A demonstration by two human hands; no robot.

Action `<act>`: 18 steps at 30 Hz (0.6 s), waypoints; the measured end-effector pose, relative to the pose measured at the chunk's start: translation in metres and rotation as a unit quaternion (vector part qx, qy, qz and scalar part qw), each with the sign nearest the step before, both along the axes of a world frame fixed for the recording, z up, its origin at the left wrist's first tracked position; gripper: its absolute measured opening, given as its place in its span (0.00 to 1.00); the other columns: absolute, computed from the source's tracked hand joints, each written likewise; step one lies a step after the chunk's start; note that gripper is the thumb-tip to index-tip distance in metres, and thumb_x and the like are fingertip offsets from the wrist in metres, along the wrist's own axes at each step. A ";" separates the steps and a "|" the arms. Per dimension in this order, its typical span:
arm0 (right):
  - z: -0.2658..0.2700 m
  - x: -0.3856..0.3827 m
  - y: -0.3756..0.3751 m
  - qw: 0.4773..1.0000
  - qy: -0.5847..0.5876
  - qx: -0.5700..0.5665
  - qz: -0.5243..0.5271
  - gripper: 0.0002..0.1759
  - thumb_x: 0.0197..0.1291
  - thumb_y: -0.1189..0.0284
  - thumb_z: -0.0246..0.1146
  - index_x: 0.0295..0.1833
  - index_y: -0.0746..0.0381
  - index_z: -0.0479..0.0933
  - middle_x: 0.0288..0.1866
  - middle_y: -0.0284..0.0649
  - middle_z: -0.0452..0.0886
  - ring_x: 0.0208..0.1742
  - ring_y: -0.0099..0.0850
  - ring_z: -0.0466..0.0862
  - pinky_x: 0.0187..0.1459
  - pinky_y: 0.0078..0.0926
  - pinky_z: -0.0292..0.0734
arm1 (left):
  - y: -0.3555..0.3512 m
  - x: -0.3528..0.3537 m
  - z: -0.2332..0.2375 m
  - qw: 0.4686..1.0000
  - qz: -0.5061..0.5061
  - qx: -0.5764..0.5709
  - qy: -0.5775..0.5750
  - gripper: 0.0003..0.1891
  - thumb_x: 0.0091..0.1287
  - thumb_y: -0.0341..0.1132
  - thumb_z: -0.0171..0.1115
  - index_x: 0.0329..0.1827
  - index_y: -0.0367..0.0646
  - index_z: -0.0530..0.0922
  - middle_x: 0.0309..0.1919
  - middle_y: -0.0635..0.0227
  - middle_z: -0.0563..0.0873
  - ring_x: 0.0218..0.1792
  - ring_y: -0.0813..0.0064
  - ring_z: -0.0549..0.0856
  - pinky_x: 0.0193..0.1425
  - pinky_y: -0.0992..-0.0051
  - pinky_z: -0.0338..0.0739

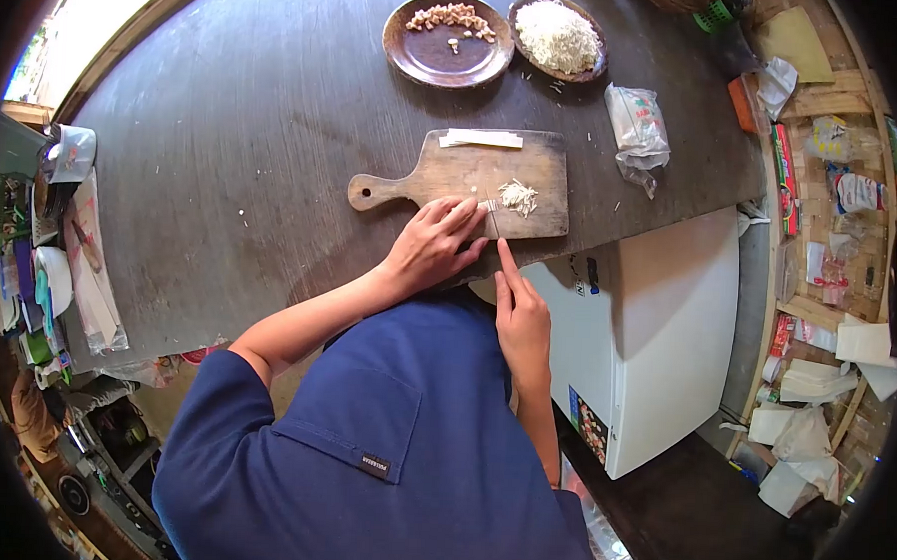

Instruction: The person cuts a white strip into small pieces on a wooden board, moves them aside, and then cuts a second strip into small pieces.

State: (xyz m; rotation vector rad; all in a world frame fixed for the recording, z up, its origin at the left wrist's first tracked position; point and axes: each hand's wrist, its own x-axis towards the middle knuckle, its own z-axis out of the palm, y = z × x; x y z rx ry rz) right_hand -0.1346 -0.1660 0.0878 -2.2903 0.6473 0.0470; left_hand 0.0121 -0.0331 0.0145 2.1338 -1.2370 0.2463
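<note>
A wooden cutting board (pixel 456 185) with a handle lies near the table's front edge. My left hand (pixel 435 241) rests on its lower part, fingers bent and pressing down thin white strips (pixel 488 206). My right hand (pixel 523 318) grips a knife (pixel 495 220), index finger stretched along it; its handle is hidden in the palm. The narrow blade is beside my left fingertips, at the strips. A small pile of pale cut shreds (pixel 518 197) lies right of the blade. Along the board's far edge are flat white slices (pixel 482 138).
A dark plate (pixel 418 60) of small brownish pieces and another plate (pixel 600 61) heaped with white shreds stand at the back. A plastic-wrapped package (pixel 637 128) lies right of the board. A white appliance (pixel 672 320) stands below the table's right front edge. Scissors (pixel 87 247) lie far left.
</note>
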 end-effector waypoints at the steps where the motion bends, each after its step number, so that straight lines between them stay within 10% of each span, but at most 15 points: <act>1: 0.000 -0.006 0.001 1.000 0.003 -0.002 0.002 0.28 0.83 0.69 0.59 0.84 0.41 0.72 0.41 0.53 0.86 0.41 0.52 0.86 0.47 0.44 0.81 | -0.001 0.000 0.000 1.000 -0.001 0.002 -0.004 0.26 0.66 0.40 0.76 0.66 0.37 0.84 0.62 0.60 0.84 0.62 0.59 0.83 0.67 0.62 0.81; 18: -0.003 -0.010 -0.001 0.999 -0.033 0.006 -0.011 0.27 0.84 0.63 0.58 0.84 0.34 0.71 0.34 0.47 0.81 0.35 0.48 0.84 0.43 0.47 0.80 | -0.001 0.000 -0.004 1.000 0.003 0.012 -0.020 0.26 0.68 0.40 0.75 0.67 0.38 0.84 0.63 0.62 0.84 0.63 0.61 0.82 0.69 0.64 0.80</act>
